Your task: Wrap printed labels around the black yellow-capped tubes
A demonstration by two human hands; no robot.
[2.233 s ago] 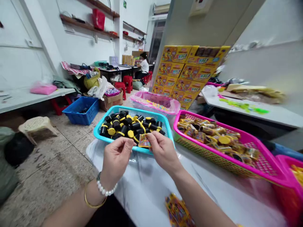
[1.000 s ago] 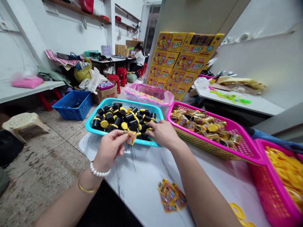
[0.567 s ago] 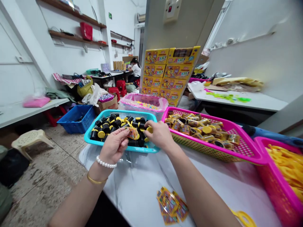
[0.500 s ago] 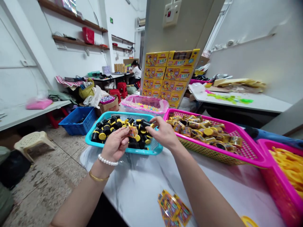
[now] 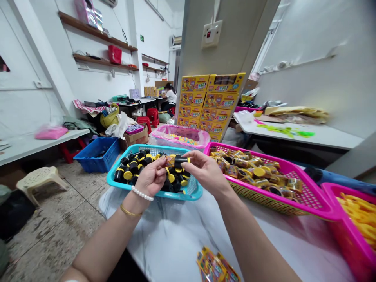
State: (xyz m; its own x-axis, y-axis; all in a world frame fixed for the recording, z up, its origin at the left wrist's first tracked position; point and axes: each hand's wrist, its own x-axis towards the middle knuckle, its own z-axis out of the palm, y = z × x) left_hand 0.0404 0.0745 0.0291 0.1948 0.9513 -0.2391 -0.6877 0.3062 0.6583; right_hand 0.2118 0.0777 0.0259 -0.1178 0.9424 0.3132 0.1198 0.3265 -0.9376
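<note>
My left hand [image 5: 150,177], wearing a pearl bracelet, pinches a small printed plastic sleeve [image 5: 169,160]. In my right hand [image 5: 207,172] is a black cylinder with a yellow cap [image 5: 178,161], held sideways by its capped end between thumb and fingers. The cylinder's other end meets the sleeve; I cannot tell whether it is inside. Both hands are over a teal basket [image 5: 173,195] of similar black, yellow-capped cylinders [image 5: 135,166]. Flat printed sleeves [image 5: 216,266] lie in a small pile on the marbled table [image 5: 176,227].
A pink basket [image 5: 319,188] of wrapped cylinders [image 5: 258,172] stands at the right, beside a pink bin of yellow plastic pieces [image 5: 358,213]. Yellow printed boxes [image 5: 205,105] are stacked behind. A blue crate [image 5: 96,156] and stool [image 5: 41,178] stand left. A person [image 5: 169,95] sits far back.
My right hand has lifted the black cylinder from over the basket and brought it against the sleeve in my left hand. The hands are closer together. The view has tilted up slightly.
</note>
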